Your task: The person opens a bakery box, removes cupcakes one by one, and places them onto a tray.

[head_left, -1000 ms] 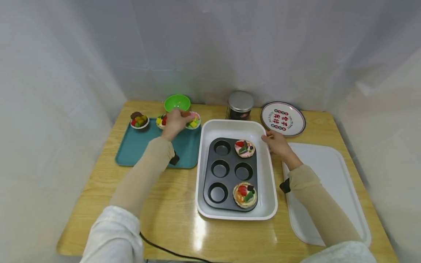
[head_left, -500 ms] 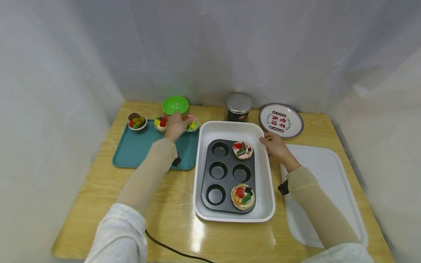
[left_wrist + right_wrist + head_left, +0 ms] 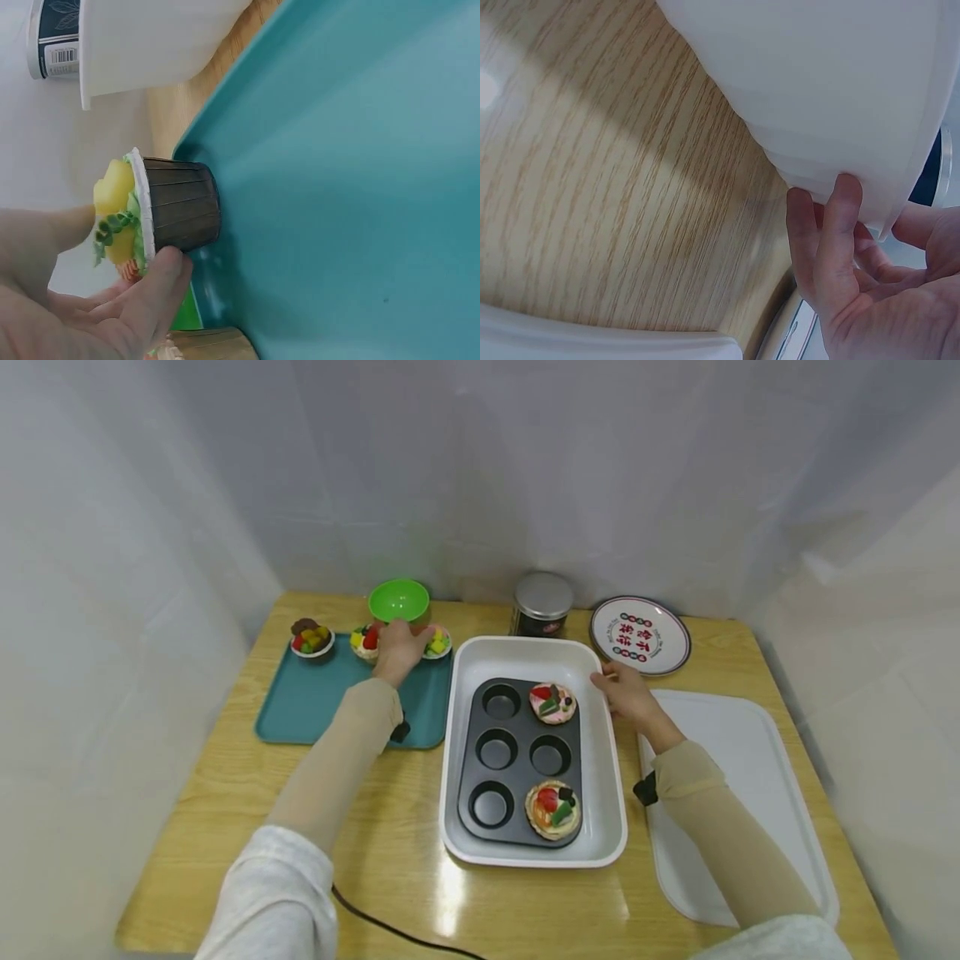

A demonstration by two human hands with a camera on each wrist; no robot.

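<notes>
My left hand (image 3: 400, 653) is at the back of the teal tray (image 3: 300, 718), holding a fruit-topped cupcake (image 3: 182, 202) in a brown pleated paper cup. In the left wrist view, the fingers touch the cup's side and the thumb lies by its yellow topping. With thumb and fingers on either side, my right hand (image 3: 628, 693) grips the right rim of a deep white pan (image 3: 607, 810). Inside that pan lies a dark muffin tin (image 3: 517, 839). One tart (image 3: 553, 703) sits in its back right cup, another (image 3: 553, 810) in the front right.
More fruit cupcakes stand along the teal tray's back: one (image 3: 364, 642) left of my left hand, another (image 3: 311, 641) at the corner. Behind are a green bowl (image 3: 399, 600), a lidded tin (image 3: 543, 602) and a patterned plate (image 3: 641, 635). A white tray (image 3: 750, 760) lies under my right forearm.
My left hand has settled slightly lower over the cupcake at the tray's back right. The right hand keeps its grip on the pan's rim. The head view has shifted a little.
</notes>
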